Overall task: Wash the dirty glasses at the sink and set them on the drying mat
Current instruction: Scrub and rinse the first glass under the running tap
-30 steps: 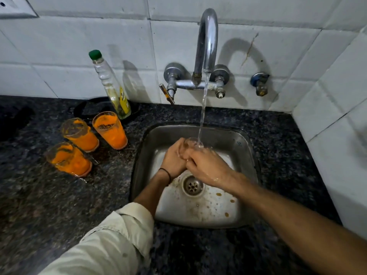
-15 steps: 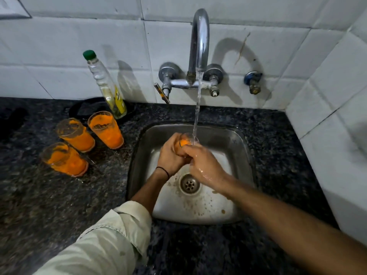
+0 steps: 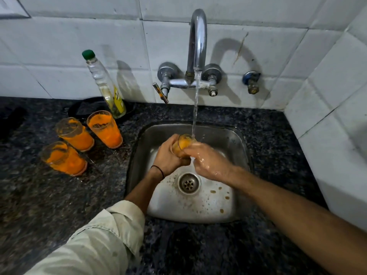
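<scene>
The left hand (image 3: 168, 155) wraps the glass (image 3: 181, 144), axis tilted, mouth up under the stream (image 3: 195, 116). The right hand (image 3: 210, 162) touches its right side; its grip cannot be told

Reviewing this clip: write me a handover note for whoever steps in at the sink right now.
Left hand grips a glass over the sink, under running water from the tap. Right hand, wet, pinches the same glass near its rim.
Orange residue shows inside it.
Three orange-coated glasses stand on the counter, left of the sink.
Done: no clean glass in view.
Left: finish this one, wash the other three, set all on the drying mat, which I cannot make out here.
</scene>
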